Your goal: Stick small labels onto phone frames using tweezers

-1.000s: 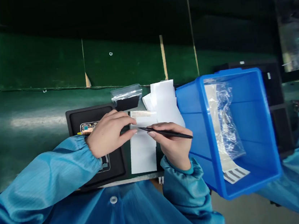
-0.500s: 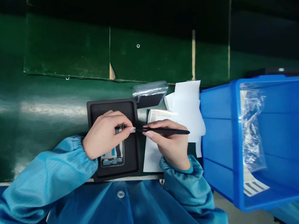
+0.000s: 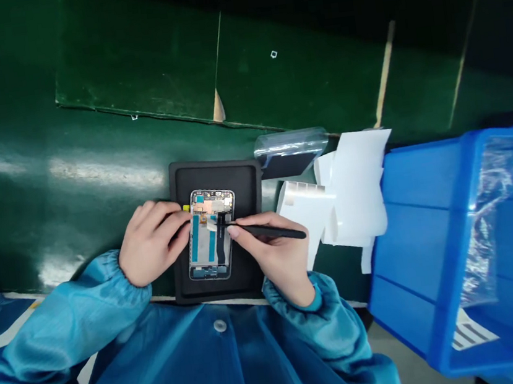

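Observation:
An opened smartphone point(image 3: 206, 248) lies on a black tray point(image 3: 243, 181), its circuit board and blue strips facing up. My right hand point(image 3: 277, 242) grips black tweezers point(image 3: 271, 232) like a pen. Their tips are over the middle of the phone, with a small white piece point(image 3: 213, 226) at the end; whether it touches the phone I cannot tell. Beside the phone's left edge, my left hand point(image 3: 152, 239) lies with its fingers loosely bent and fingertips at the frame, holding nothing visible. A small yellow tab point(image 3: 186, 208) shows above those fingertips.
White sheets point(image 3: 358, 185) and a clear plastic sleeve point(image 3: 291, 150) lie right of the tray. Further right stands a blue bin point(image 3: 421, 221) with clear film point(image 3: 482, 239) and a striped sheet point(image 3: 474, 330) inside. A raised green board edge point(image 3: 167, 117) runs behind.
My left hand has left the tweezer tips and moved left to the phone's edge, uncovering the phone. The tweezers have come over the phone with the white piece. The view has shifted.

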The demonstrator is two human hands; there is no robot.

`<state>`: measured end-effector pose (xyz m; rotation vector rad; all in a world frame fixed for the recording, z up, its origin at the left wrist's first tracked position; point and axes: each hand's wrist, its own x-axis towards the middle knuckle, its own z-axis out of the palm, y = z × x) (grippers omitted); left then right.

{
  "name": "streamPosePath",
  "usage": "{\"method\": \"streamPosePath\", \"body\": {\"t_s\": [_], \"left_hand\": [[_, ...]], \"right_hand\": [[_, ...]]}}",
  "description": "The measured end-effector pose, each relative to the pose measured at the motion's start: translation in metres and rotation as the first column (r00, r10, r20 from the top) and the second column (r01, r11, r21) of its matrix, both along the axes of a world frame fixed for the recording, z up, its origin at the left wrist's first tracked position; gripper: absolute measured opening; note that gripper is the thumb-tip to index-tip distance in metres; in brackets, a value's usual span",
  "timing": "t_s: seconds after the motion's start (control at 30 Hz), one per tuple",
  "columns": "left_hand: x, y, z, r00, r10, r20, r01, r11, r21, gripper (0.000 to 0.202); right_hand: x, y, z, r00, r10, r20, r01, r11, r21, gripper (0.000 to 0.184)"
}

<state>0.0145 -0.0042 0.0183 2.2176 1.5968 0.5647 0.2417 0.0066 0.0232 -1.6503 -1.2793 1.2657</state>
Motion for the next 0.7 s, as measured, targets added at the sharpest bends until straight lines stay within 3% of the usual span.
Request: {"method": "streamPosePath", "body": {"t_s": [0.17,0.7], "left_hand": [[0.005,-0.016,-0.011,0.999,0.023,-0.025,-0.021,0.997,0.073,0.016],[0.007,-0.016,-0.014,0.999,0.019,-0.031,-0.015,0.993,0.118,0.018]], "right_hand": [[-0.011,-0.003,0.002,1.000,-0.013,0.020,0.012,1.000,0.009,0.010],[-0.017,-0.006,-0.001,0.999,0.010,0.034,-0.011,0.999,0.030,0.010]]}}
